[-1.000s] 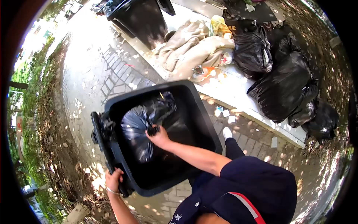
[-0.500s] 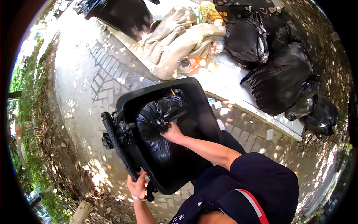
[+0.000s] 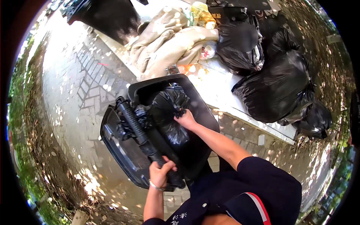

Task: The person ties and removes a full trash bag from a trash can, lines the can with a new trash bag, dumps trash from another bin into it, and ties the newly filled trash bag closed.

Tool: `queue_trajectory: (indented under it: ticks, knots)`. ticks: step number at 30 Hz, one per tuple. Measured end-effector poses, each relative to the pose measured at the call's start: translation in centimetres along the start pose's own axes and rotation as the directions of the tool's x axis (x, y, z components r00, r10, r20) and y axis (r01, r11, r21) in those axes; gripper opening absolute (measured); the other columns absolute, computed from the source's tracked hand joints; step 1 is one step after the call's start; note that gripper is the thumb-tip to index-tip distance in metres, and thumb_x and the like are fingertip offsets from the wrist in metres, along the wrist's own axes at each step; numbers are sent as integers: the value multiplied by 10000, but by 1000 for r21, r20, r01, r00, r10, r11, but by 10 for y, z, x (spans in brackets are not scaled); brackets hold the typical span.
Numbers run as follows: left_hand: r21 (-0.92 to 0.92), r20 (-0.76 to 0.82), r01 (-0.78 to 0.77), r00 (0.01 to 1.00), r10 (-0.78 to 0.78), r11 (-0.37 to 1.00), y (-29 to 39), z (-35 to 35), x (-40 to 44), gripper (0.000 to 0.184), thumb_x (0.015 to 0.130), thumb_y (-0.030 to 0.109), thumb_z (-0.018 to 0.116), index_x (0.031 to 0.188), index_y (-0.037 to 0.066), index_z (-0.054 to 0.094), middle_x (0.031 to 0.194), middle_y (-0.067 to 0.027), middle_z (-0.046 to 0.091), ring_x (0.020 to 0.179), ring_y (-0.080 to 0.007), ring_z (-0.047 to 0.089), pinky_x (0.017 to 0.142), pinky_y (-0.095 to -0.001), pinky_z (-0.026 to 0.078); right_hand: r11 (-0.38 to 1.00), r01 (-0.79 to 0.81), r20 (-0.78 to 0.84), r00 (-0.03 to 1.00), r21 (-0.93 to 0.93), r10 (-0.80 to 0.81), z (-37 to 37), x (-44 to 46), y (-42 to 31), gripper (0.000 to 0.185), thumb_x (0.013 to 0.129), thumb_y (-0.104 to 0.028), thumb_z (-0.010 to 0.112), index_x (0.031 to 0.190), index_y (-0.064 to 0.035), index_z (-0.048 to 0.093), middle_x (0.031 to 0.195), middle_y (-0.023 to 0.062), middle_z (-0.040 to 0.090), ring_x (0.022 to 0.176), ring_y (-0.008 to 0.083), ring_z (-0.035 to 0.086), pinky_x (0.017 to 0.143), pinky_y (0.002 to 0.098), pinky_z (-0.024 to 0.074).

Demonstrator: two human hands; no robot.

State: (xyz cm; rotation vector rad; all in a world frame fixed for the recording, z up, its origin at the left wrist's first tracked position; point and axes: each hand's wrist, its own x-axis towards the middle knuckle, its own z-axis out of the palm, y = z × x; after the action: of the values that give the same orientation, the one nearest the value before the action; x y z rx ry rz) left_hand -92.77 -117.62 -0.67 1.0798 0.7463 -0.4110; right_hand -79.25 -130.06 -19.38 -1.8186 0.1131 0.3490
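A black wheeled trash bin [image 3: 204, 108] stands tilted in front of me, its mouth facing up and its lid [image 3: 120, 155] hanging open on the left. Inside lies a full black garbage bag [image 3: 165, 107]. My right hand [image 3: 186, 119] is closed round the gathered neck of that bag. My left hand [image 3: 160, 173] grips the bin's ribbed handle bar [image 3: 133, 123] near its lower end, with a bracelet at the wrist. Some bunched black plastic [image 3: 140, 112] pokes out between the handle and the bin's rim.
Several stuffed black garbage bags [image 3: 277, 86] are piled on a white slab at the right. A beige cloth heap [image 3: 168, 45] and a yellow bag [image 3: 204, 14] lie beyond the bin. Another black bin [image 3: 105, 18] lies at the upper left. Paving [image 3: 90, 88] runs along the left.
The bin has tipped toward me and its lid now shows on the left. My left hand has moved right and up with the handle. My right hand keeps the bag's neck, slightly further right and higher.
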Motion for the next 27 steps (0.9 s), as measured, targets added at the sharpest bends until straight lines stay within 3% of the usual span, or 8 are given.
queue_trajectory:
  ticks: [2, 4, 6, 8, 14, 15, 20, 27]
  knots:
    - [-37, 80, 49, 996, -46, 998, -13, 23, 26, 126, 714, 1, 559, 792, 14, 461, 662, -74, 536, 598, -153, 536, 580, -254, 436, 997, -3, -42, 999, -78, 0, -18, 14, 18, 156, 628, -116, 593, 624, 2, 492, 536, 79, 519, 518, 131, 504, 517, 296, 413]
    - [-21, 116, 87, 990, -84, 996, -29, 48, 52, 143, 720, 13, 550, 825, 6, 453, 692, -87, 542, 626, -163, 542, 609, -263, 449, 940, 230, -57, 966, -250, -252, -26, 34, 83, 175, 645, -129, 597, 737, -2, 520, 627, 90, 552, 554, 129, 518, 543, 286, 422]
    - [-6, 146, 124, 982, -121, 992, -49, 73, 80, 152, 728, 48, 562, 830, 11, 455, 731, -71, 543, 647, -146, 543, 615, -245, 447, 986, -101, -103, 988, 133, 115, -50, 40, 85, 234, 653, -144, 602, 826, -3, 531, 670, 90, 569, 573, 143, 526, 553, 292, 427]
    - [-41, 163, 130, 979, -122, 991, -75, 100, 111, 120, 744, 76, 552, 801, -3, 483, 709, -56, 546, 633, -116, 533, 594, -231, 432, 975, -148, -179, 977, -163, 119, -78, 45, 108, 281, 663, -156, 606, 885, 1, 537, 707, 78, 573, 632, 142, 524, 592, 290, 429]
    - [124, 152, 80, 983, -98, 989, -99, 136, 144, 84, 750, 51, 513, 781, -8, 460, 687, -65, 548, 630, -119, 526, 587, -223, 418, 918, -379, -40, 922, 117, 386, -112, 60, 159, 289, 672, -154, 608, 895, 20, 546, 766, 51, 570, 681, 140, 507, 621, 287, 418]
    - [130, 158, 58, 984, -78, 990, -101, 135, 143, 84, 753, 50, 508, 786, -10, 458, 687, -69, 546, 625, -119, 525, 585, -229, 418, 958, -273, -61, 962, -91, 268, -109, 62, 158, 214, 675, -165, 589, 766, 24, 551, 671, 87, 587, 602, 178, 542, 576, 308, 428]
    - [-60, -266, -21, 964, 4, 998, -113, 166, 138, 96, 734, 10, 537, 737, 33, 444, 660, -75, 533, 522, -122, 506, 495, -236, 416, 981, -190, -170, 966, 50, 195, -110, 54, 155, 211, 664, -158, 605, 746, 29, 552, 707, 91, 598, 636, 185, 571, 600, 292, 443]
    - [-21, -261, 141, 955, -141, 990, -102, 163, 141, 180, 739, 17, 540, 600, 43, 429, 544, -72, 503, 418, -100, 437, 408, -213, 361, 967, -201, -270, 933, 154, 237, -92, 52, 161, 189, 642, -134, 619, 773, -6, 574, 732, 122, 601, 683, 218, 591, 633, 281, 451]
